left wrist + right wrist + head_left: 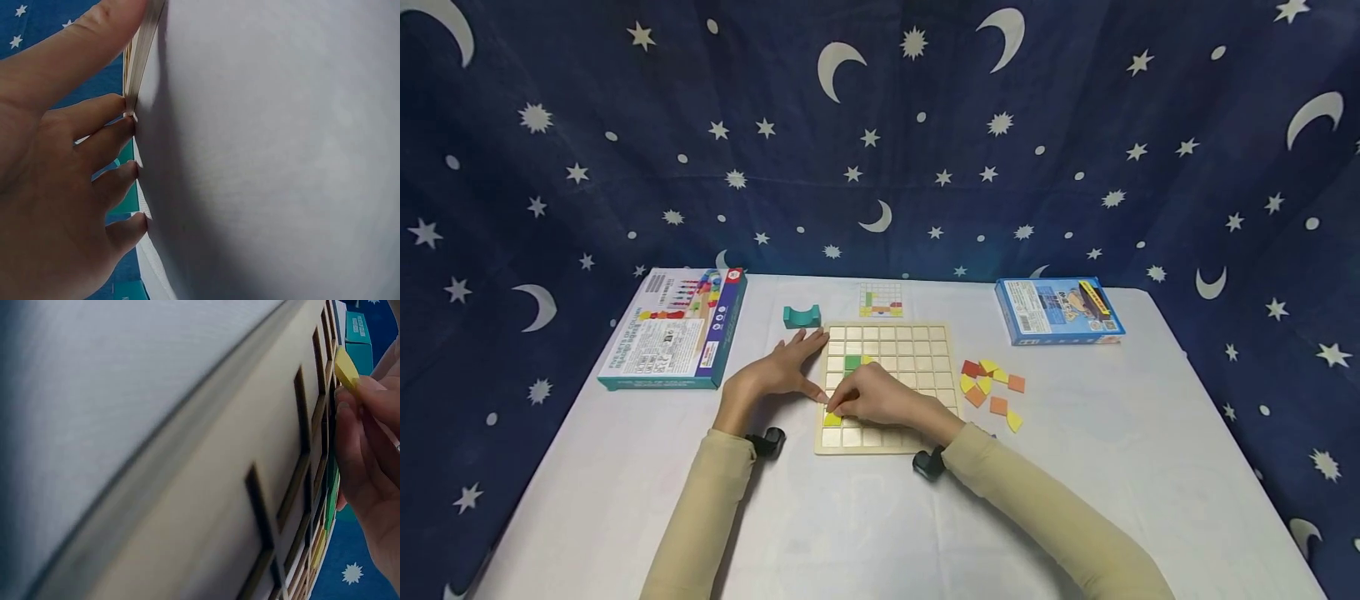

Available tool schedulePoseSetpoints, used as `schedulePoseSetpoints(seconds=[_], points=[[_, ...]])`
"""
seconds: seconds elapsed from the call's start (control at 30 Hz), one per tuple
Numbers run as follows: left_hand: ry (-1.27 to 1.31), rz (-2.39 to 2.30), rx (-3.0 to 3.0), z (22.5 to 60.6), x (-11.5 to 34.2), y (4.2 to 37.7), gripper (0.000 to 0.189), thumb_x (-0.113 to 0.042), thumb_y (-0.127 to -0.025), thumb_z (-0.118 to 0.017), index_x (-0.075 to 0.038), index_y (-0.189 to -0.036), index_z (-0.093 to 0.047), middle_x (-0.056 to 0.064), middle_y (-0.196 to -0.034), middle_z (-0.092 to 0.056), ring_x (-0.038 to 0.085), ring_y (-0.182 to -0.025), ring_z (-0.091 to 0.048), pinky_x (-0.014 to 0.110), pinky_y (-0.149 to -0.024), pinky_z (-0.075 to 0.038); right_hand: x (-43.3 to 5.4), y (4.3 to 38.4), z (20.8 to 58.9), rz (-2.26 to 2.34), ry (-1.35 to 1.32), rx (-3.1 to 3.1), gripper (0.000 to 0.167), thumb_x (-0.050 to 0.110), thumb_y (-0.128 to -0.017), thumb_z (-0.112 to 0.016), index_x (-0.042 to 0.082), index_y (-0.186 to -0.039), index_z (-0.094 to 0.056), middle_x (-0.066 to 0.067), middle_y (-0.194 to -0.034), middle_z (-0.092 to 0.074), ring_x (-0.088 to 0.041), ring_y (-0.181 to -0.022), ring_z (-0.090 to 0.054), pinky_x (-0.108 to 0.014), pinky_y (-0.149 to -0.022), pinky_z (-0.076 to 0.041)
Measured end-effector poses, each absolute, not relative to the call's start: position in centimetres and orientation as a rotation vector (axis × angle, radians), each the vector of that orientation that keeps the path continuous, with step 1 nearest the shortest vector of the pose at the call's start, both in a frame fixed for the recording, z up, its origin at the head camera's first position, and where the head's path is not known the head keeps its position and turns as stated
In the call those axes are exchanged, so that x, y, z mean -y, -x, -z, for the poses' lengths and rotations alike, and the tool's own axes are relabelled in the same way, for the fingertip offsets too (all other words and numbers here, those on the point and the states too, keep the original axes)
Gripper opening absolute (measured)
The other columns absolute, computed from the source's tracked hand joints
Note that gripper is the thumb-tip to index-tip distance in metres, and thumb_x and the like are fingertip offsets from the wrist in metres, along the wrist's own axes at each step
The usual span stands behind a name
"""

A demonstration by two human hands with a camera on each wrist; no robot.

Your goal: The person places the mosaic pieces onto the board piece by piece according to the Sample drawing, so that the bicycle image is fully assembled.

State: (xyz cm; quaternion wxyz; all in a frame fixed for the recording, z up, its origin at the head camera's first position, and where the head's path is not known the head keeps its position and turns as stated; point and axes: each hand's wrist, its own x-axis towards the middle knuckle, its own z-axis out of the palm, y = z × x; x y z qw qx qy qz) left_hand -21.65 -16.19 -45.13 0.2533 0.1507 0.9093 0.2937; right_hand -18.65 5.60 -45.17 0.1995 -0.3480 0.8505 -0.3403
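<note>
A wooden grid board (pixel 922 350) lies on the white table. My left hand (pixel 778 372) rests along its left edge with the fingers spread, the thumb touching the board's side. Over the board's lower left, my right hand (pixel 880 395) pinches a yellow tile (pixel 345 366) between thumb and fingers, seen tilted up from the grid in the right wrist view. In the head view yellow (pixel 832 421) shows in a left-column cell just below those fingertips. Green tiles (pixel 852 362) and a yellow piece (pixel 867 360) sit higher on the board, partly hidden by the right hand.
Loose red, orange and yellow tiles (pixel 976 397) lie right of the board. Behind it are a small pattern card (pixel 881 300) and a teal curved block (pixel 802 317). A large box (pixel 673 329) stands left, a blue box (pixel 1060 311) right. A starry cloth hangs behind.
</note>
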Motion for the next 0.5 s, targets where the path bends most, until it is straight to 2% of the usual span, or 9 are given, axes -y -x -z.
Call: schedulePoseSetpoints(seconds=[0.13, 0.37, 0.5], points=[[-0.418, -0.811, -2.468, 45.23, 16.39, 21.66, 0.11, -0.029, -0.078, -0.09, -0.012, -0.165, -0.024, 0.013, -0.173, -0.012, 0.042, -0.159, 0.002, 0.071, -0.123, -0.003, -5.25, 18.53, 44.94, 0.908, 1.03, -2.378, 0.013, 0.005, -0.093, -0.074, 0.008, -0.101, -0.083, -0.001, -0.096, -0.078, -0.003, -0.085, -0.065, -0.017, -0.075, -0.054], [-0.377, -0.808, -2.46, 45.24, 16.42, 21.62, 0.111, -0.031, -0.078, -0.09, -0.015, -0.165, -0.023, 0.014, -0.173, -0.011, 0.051, -0.157, 0.002, 0.077, -0.119, -0.007, -5.06, 18.49, 44.99, 0.829, 1.069, -2.407, 0.014, 0.004, -0.092, -0.075, 0.008, -0.103, -0.083, -0.001, -0.095, -0.071, -0.005, -0.083, -0.059, -0.018, -0.074, -0.051], [-0.395, -0.803, -2.461, 45.18, 16.2, 21.7, 0.111, -0.032, -0.079, -0.09, -0.015, -0.165, -0.023, 0.012, -0.173, -0.012, 0.046, -0.158, 0.002, 0.074, -0.122, -0.005, -5.83, 18.49, 44.95, 0.843, 1.101, -2.416, 0.015, 0.005, -0.092, -0.075, 0.01, -0.105, -0.081, 0.001, -0.095, -0.071, -0.006, -0.08, -0.057, -0.019, -0.073, -0.049]])
